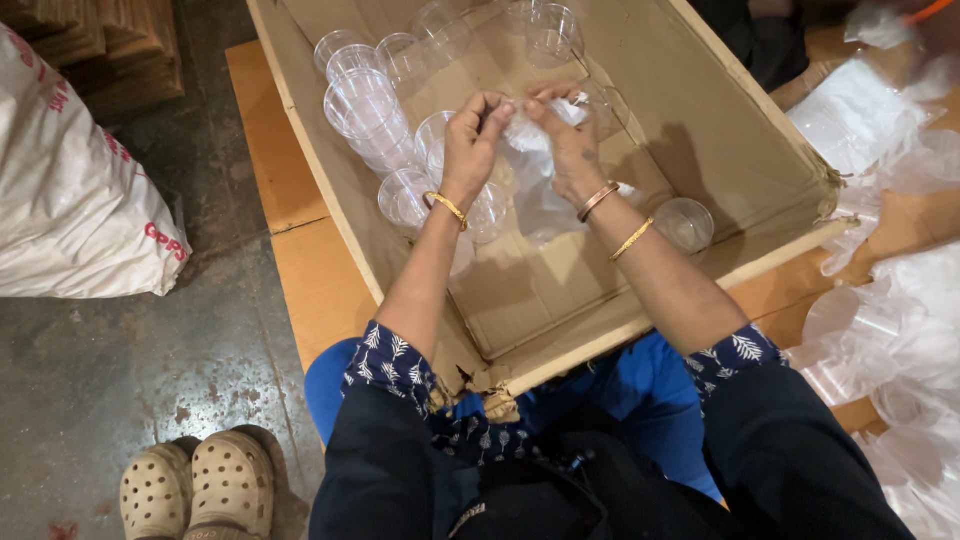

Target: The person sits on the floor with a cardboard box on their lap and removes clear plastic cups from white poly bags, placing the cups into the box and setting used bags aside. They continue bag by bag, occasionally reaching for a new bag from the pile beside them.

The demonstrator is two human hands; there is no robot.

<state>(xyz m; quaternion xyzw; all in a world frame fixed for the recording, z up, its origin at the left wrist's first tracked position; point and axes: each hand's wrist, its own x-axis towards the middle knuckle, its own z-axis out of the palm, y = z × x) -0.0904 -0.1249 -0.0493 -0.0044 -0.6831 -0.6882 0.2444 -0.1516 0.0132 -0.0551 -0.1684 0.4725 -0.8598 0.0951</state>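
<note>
A stained concrete floor carries a big cardboard box with clear plastic cups lying loose inside. Over the box, the left hand and right hand meet, each pinching shut on the top of a thin clear bag that hangs below the fingers. More cups lie just under and left of the left hand; one cup sits alone, right of the right wrist. To work the bag's mouth well, the pinches probably want to stay close together, the film taut between them. Empty bags pile up far to the right.
</note>
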